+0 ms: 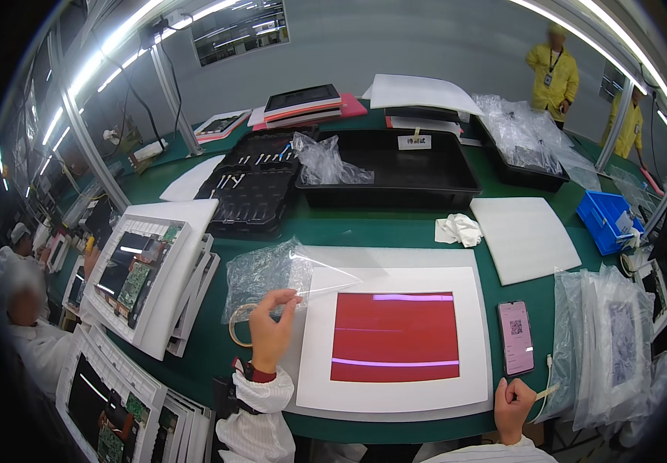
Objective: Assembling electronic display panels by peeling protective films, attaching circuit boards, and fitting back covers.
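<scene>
A white-framed panel with a glossy red screen [395, 336] lies on a white foam sheet [395, 256] in front of me. My left hand [272, 333] is over its left edge, thumb and fingertips pinched on a clear plastic film [332, 276] that stretches toward the panel's top. Crumpled clear plastic [260, 274] and a tape roll [239, 326] lie beside that hand. My right hand [512, 401] is curled closed at the panel's lower right corner; whatever its fingers hold is hidden. A yellowish strip [548, 392] sticks out beside it, and a phone [515, 339] with a lit screen lies above.
Opened panels with circuit boards [137, 270] are stacked at left, near a seated co-worker [28, 309]. Black trays [387, 166] stand at the back. Bagged panels [607, 347], a blue bin [607, 221], a foam sheet [526, 239] and crumpled white tissue [458, 230] are at right.
</scene>
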Tool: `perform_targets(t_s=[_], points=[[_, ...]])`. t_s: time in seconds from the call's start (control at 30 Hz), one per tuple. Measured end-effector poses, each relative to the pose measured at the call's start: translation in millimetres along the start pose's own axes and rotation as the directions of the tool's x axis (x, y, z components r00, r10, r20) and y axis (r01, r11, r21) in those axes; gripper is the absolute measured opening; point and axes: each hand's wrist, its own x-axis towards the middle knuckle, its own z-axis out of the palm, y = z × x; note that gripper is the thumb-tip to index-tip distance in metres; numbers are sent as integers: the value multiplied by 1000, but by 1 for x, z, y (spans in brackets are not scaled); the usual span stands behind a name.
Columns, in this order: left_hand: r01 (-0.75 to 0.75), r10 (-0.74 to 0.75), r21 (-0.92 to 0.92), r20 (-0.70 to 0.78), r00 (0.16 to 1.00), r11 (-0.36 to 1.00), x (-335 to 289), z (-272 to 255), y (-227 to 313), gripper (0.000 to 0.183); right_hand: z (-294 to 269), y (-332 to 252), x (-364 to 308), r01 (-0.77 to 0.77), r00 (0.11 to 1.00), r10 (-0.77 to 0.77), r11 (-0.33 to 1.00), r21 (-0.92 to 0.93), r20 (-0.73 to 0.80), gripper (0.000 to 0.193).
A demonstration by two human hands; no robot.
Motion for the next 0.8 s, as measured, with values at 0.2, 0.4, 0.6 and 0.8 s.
perform_targets(t_s=[0.2,0.4,0.6,0.8], points=[[-157,159,33,-50,986,987,-1,-1,3,18,0,-1,0,-8,1000,8,1000,3,-2,40],[-208,196,-29,-228,954,978,-1,-2,-2,25,0,-4,2,-2,1000,2,1000,10,-1,40],[-175,91,-194,-381,920,965,0,-7,-7,20,-1,-6,3,-1,1000,1,1000,-3,1,40],[-130,38,-212,-388,921,969,-1,-4,2,13,-2,0,0,-3,1000,3,1000,4,-6,39]])
